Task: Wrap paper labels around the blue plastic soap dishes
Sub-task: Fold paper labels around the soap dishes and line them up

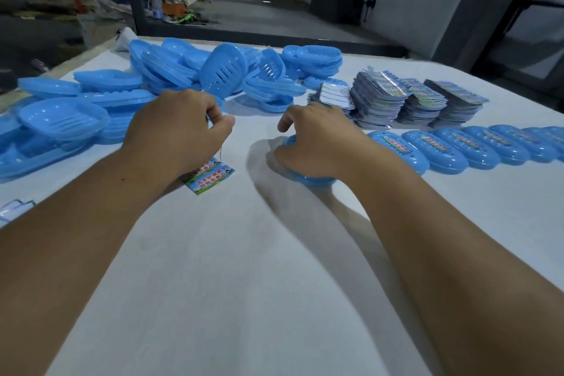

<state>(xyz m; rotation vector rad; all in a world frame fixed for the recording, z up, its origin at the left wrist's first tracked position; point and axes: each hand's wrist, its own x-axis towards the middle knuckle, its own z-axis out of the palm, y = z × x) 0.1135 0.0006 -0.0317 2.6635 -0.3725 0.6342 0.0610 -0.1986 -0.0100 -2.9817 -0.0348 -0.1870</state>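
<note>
- The left hand (180, 128) pinched a paper label (209, 175) near centre, likely ready for wrapping.
- The right hand (317, 140) pressed a blue soap dish (308, 178) onto the table (244, 268), probably steadying it.
- Wrapped dishes (457, 146) lined the right; the bare pile (189, 67) lay far left.

Head view: worn at head height, wide-angle, the only view.
Facing: forward and down over the white bench (232, 253).
Nearness: forearms fill the foreground; bench's far edge and the floor beyond lie further off.

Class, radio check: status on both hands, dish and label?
Left hand pinching paper label. Right hand pressing soap dish onto table. Label not yet wrapped. Nothing obstructing.
</note>
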